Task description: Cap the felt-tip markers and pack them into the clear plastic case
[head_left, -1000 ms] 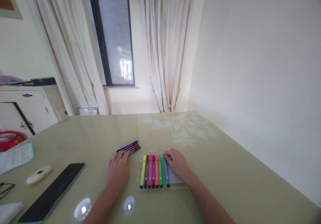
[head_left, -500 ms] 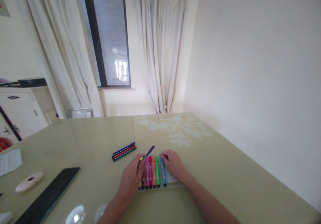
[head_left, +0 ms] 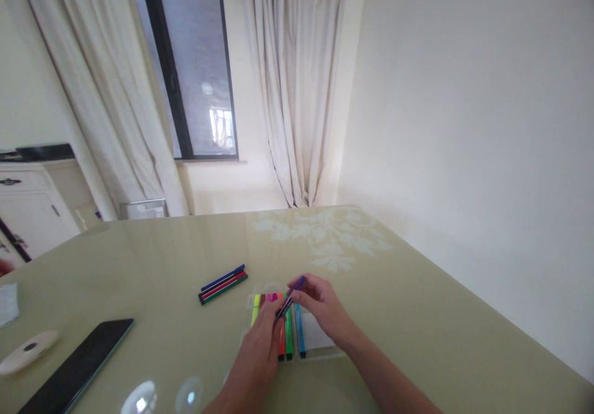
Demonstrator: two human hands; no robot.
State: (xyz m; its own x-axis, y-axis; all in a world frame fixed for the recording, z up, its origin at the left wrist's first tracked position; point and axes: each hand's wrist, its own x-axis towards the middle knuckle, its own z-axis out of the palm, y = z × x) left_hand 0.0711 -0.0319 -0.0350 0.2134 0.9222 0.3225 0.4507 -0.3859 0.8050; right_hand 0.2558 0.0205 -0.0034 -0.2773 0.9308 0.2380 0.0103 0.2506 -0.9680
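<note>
A purple marker [head_left: 299, 283] slants up to the right over a marker case, held between both hands. My left hand [head_left: 263, 335] is closed on its lower, dark end. The fingers of my right hand [head_left: 323, 304] pinch it near the purple end. Below lies the clear case [head_left: 325, 357] with a row of colored markers in its left part; my left hand hides several of them. A yellow marker [head_left: 255, 307] shows at the row's left and a green marker [head_left: 288, 338] at its right. One blue marker [head_left: 301, 335] lies alone in the right part, beside a whitish surface.
Several markers [head_left: 223, 284] lie together on the table [head_left: 394, 352], left of the case. A dark tablet-like slab [head_left: 78, 364] and a pale oval object [head_left: 28, 351] are at the left. A wall [head_left: 477, 154] borders the table's right edge.
The purple marker has moved right and toward my right hand, which has left the blue marker and now grips it too. The view has shifted slightly.
</note>
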